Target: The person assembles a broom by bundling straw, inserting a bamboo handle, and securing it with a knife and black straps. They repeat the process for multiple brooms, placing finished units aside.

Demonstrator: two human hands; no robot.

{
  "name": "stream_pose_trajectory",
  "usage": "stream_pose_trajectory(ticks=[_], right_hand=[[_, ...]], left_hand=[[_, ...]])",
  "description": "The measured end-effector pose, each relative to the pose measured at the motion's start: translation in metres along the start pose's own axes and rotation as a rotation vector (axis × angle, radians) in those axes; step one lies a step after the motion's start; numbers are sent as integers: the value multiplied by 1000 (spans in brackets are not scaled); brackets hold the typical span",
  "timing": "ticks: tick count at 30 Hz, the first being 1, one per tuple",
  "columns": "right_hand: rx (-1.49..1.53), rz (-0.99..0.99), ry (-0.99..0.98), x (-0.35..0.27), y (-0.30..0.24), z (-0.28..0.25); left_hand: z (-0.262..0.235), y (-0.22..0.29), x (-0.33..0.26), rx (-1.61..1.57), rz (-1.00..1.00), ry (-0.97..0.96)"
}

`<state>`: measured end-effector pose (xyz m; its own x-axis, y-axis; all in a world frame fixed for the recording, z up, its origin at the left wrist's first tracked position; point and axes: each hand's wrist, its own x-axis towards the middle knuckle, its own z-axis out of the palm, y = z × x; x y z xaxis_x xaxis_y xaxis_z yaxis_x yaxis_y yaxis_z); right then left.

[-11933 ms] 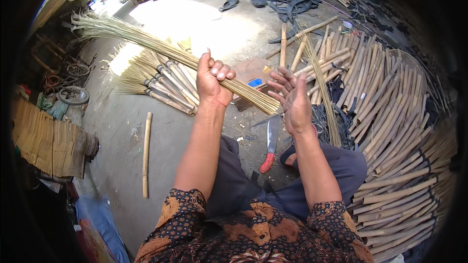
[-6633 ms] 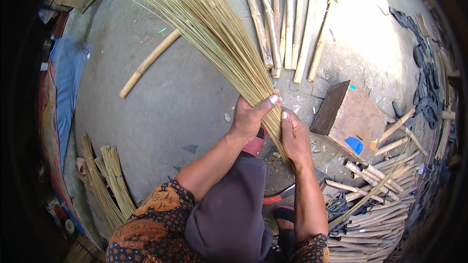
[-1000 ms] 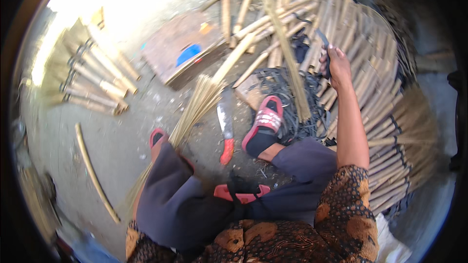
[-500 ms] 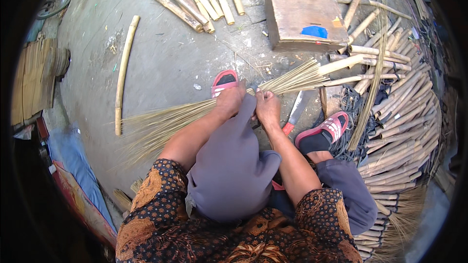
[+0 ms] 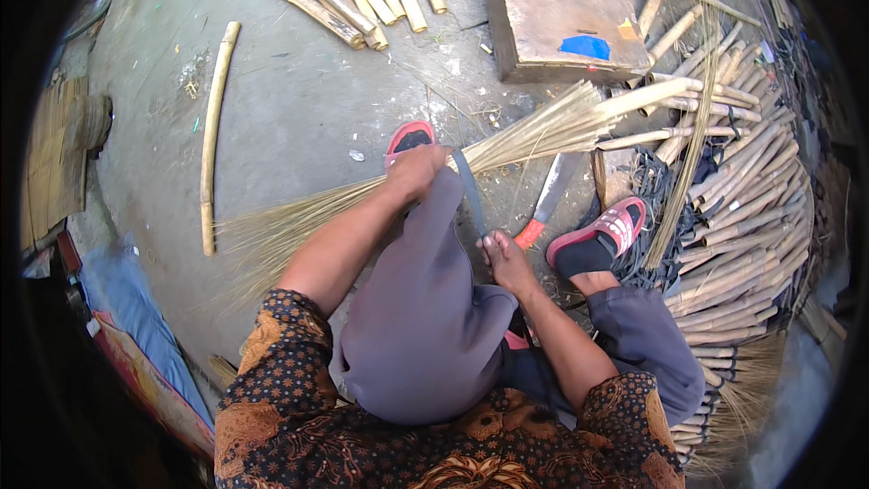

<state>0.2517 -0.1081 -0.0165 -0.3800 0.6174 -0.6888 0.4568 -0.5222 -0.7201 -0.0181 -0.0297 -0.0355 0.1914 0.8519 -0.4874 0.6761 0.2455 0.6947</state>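
Observation:
My left hand (image 5: pixel 419 170) is closed round the middle of a bundle of thin straw-coloured bristles (image 5: pixel 520 138), beside my raised knee. The loose tips fan out to the left, and the cut ends point right around a pale bamboo stick (image 5: pixel 638 101). A dark flat rubber-like strip (image 5: pixel 470 188) runs from the bundle down to my right hand (image 5: pixel 507 260), which pinches it and holds it taut. The strip's tail seems to hang on below that hand. Near my right hand lies a large knife (image 5: pixel 547 202) with an orange-red handle, its blade pointing away.
A brown wooden box (image 5: pixel 566 23) stands beyond the bundle. Stacked bamboo-handled brooms (image 5: pixel 747 208) fill the right side, with tangled dark strips (image 5: pixel 654 190) beside them. One bamboo stick (image 5: pixel 217 136) lies at left; several brooms (image 5: pixel 308 0) lie at the far side.
My right hand has drawn away from the bundle toward me, stretching the dark strip. My left hand stays on the bundle, whose cut end has tilted slightly upward.

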Motion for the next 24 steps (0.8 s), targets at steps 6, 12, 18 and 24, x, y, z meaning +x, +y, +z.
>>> stream_pose_trajectory(ticks=[6, 12, 18, 24], right_hand=[[-470, -401, 407, 68, -1, -1], [-522, -393, 245, 110, -74, -34], [-718, -25, 27, 57, -111, -59], [-237, 44, 48, 88, -165, -14]], left_hand=[[-37, 40, -7, -310, 4, -491], [-49, 65, -3, -398, 103, -723], [-21, 53, 6, 217, -66, -109], [5, 44, 2, 333, -88, -26]])
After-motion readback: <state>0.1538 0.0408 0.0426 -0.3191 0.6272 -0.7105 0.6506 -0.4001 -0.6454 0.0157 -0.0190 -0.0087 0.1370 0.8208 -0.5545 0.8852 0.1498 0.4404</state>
